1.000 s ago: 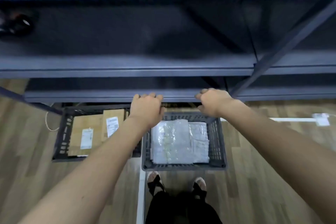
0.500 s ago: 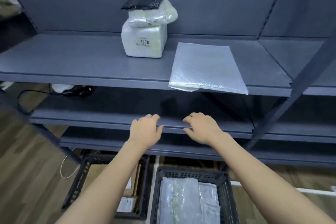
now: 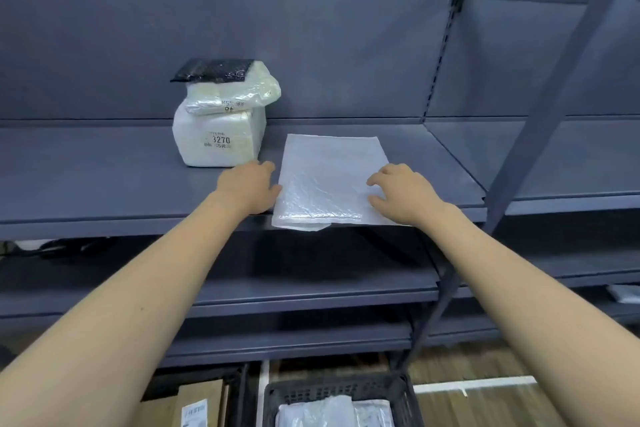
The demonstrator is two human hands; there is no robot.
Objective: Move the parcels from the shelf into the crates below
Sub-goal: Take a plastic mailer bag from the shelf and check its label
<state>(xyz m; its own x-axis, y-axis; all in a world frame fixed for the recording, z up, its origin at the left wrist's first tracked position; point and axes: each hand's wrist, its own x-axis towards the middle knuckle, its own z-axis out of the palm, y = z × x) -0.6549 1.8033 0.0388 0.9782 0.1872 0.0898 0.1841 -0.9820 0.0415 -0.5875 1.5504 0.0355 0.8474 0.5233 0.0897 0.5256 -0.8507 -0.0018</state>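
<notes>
We see a flat, white, crinkly bubble-wrap parcel (image 3: 329,180) overhanging the shelf (image 3: 104,184) edge; our left grip (image 3: 250,188) touches its side, our right grip (image 3: 401,194) rests on it, fingers loosely spread.

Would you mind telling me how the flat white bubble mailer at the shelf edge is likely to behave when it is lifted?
The flat white bubble mailer looks thin, so probably light. Its near edge already droops over the shelf lip, so it may sag if held by one side. The glossy film could be slippery.
</notes>
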